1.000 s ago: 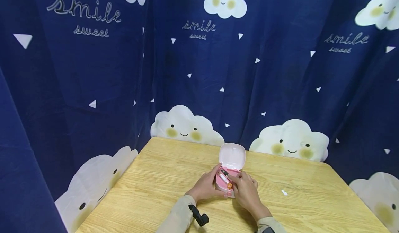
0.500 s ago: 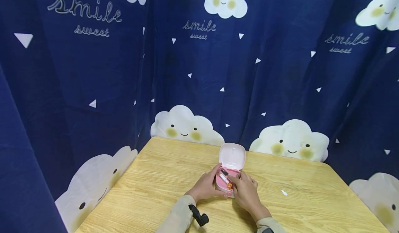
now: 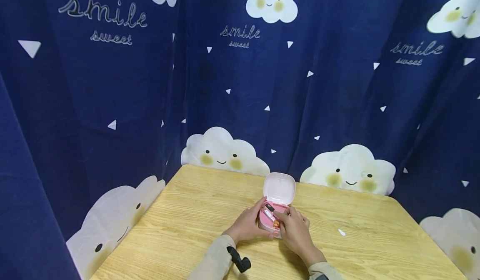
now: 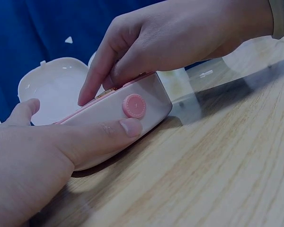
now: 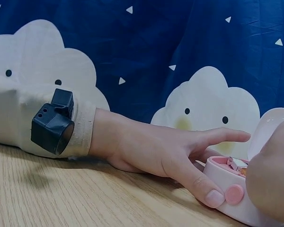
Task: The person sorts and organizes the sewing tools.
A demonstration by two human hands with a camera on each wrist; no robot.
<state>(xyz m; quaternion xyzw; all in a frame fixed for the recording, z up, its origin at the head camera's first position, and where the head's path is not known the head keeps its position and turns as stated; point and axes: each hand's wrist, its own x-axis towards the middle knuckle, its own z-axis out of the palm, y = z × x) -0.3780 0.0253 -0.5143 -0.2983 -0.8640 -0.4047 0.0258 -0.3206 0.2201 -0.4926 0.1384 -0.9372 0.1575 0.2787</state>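
Note:
A small white-and-pink box stands on the table, its white lid raised at the back. On its front is a round pink button. My left hand grips the box's left side, with the thumb along the front wall just below the button. My right hand reaches over the right side, fingers down inside the box. Within the pink interior lie a black-ended piece, a white piece and an orange piece. The right fingertips are partly hidden; I cannot tell whether they pinch anything.
The wooden table spreads around the box. A small white scrap lies to the right of my right hand. A blue curtain with clouds hangs behind the table. A black wrist camera sits on my left sleeve.

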